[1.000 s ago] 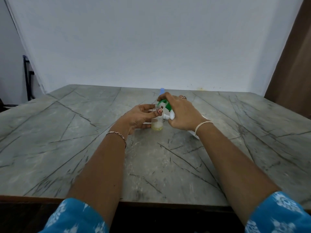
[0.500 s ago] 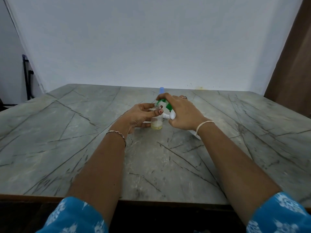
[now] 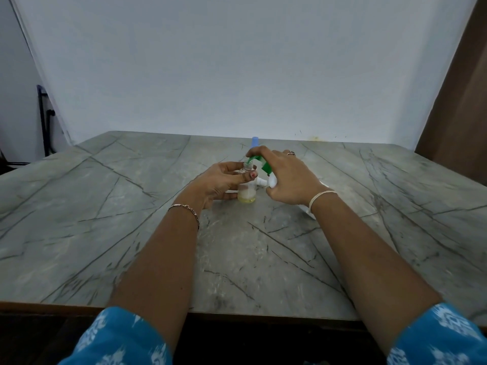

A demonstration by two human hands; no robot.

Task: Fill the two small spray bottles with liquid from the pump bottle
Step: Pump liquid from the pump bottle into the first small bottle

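Grey stone-look desk (image 3: 105, 233) with dark vein lines, brown front edge; white backdrop sheet (image 3: 237, 69) behind it, brown panel (image 3: 458, 101) at right, dark stand (image 3: 44, 119) at far left. Left hand (image 3: 224, 180) wraps thumb and fingers around a small clear spray bottle (image 3: 247, 191) standing upright mid-desk, cap off, a little yellowish liquid at its bottom. Right hand (image 3: 287, 177) is closed around the white pump bottle (image 3: 271, 181), tilted, forefinger on the green pump head (image 3: 259, 163) whose nozzle sits at the small bottle's mouth. Pump bottle body is mostly hidden under the right hand and wrist; only white bits show beside the thumb and below the wrist. A blue-topped object (image 3: 255, 141) pokes up behind the hands, rest hidden; cannot tell if it is the second spray bottle. A white piece (image 3: 261, 181) lies between bottle and right hand, too small to identify. Blue patterned sleeves (image 3: 118, 338) cut off at the bottom edge.
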